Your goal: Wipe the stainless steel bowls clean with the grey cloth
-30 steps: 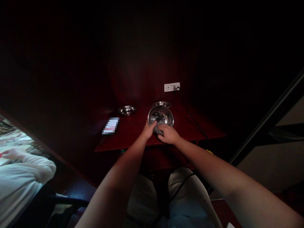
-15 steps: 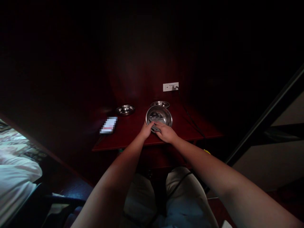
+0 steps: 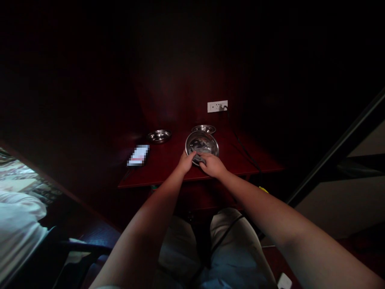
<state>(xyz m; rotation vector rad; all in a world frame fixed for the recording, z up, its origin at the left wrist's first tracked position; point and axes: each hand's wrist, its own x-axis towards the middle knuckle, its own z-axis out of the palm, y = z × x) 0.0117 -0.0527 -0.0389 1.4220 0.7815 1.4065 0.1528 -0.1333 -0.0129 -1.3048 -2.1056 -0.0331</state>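
Observation:
A shiny steel bowl is tilted toward me at the front of the dark red table. My left hand is closed on its near left rim, with the thumb toward the inside. Bunched at the near rim is a grey cloth, and my right hand is closed on it, pressing it against the bowl. Some of the fingers are hidden behind the bowl and the cloth. Partly covered by the bowl, a steel plate or shallow dish lies just behind.
Another steel bowl stands at the back left of the table. In front of it lies a phone with a blurred screen. A wall socket holds a plug, its dark cable trailing along the right. Someone in white is at far left.
The fingers of my right hand have drawn back and curled more around the grey cloth at the near rim. My left hand keeps its hold on the bowl. The view has shifted slightly.

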